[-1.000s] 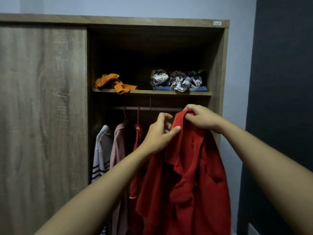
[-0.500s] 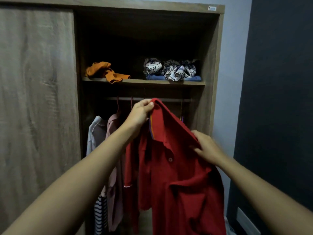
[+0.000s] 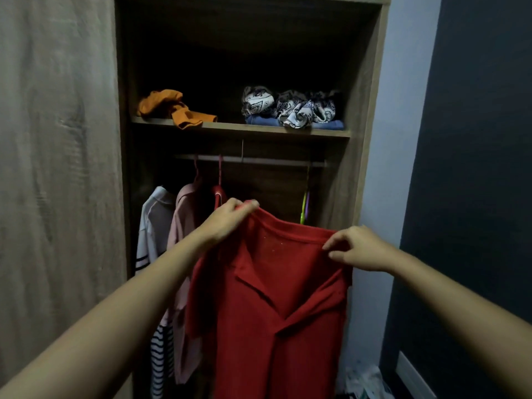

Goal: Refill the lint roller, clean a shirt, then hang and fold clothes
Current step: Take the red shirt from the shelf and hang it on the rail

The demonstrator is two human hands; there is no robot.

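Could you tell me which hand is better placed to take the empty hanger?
Probably the right hand: the green hanger hangs at the right end of the rail, nearest it; the left hand grips the red shirt.

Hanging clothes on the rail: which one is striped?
The white shirt at the far left, with dark stripes; the pink shirt beside it is plain.

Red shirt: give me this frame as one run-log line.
red shirt: held up, spread before wardrobe | left hand: grips top edge | right hand: pinches top edge | rail: shirt not yet on it
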